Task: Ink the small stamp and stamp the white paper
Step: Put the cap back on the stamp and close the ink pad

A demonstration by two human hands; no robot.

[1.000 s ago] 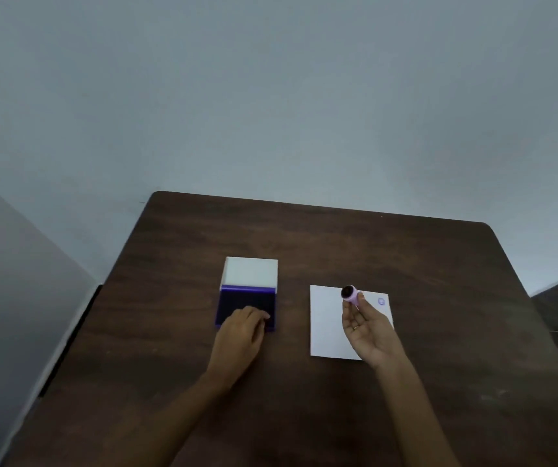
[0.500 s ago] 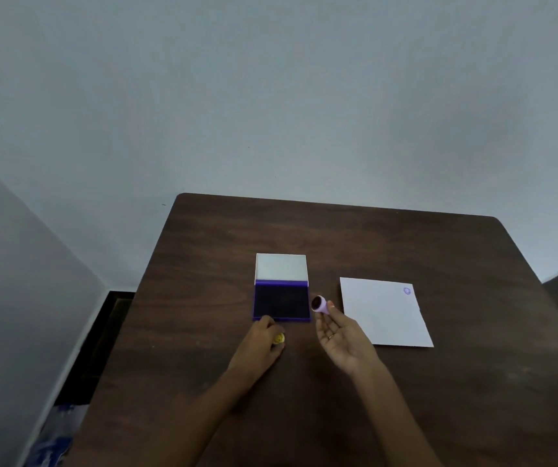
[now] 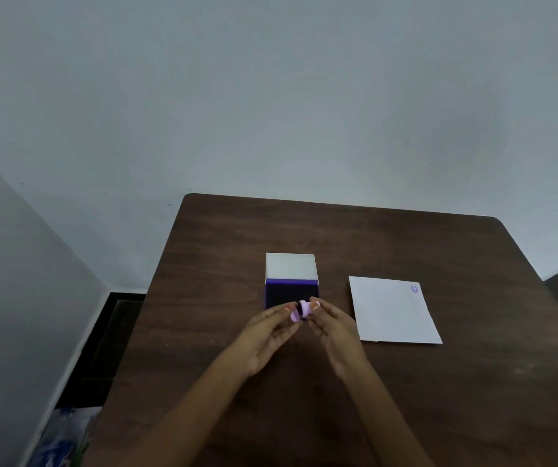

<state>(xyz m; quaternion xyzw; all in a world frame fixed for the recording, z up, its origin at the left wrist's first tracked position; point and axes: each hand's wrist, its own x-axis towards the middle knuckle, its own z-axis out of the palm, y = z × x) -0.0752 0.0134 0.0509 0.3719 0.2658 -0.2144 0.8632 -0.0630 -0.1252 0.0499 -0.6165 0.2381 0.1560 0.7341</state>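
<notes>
Hands: left hand [image 3: 266,335], right hand [image 3: 333,326] both pinch small stamp [image 3: 301,310] | its face hidden | ink pad [image 3: 291,294] part-covered

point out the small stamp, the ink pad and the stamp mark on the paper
small stamp [image 3: 301,310], head view, on its pink body between the fingertips of both hands.
ink pad [image 3: 291,294], head view, on the dark inked surface of the open case.
stamp mark [image 3: 414,289], head view, on the purple print at the paper's far right corner.
</notes>
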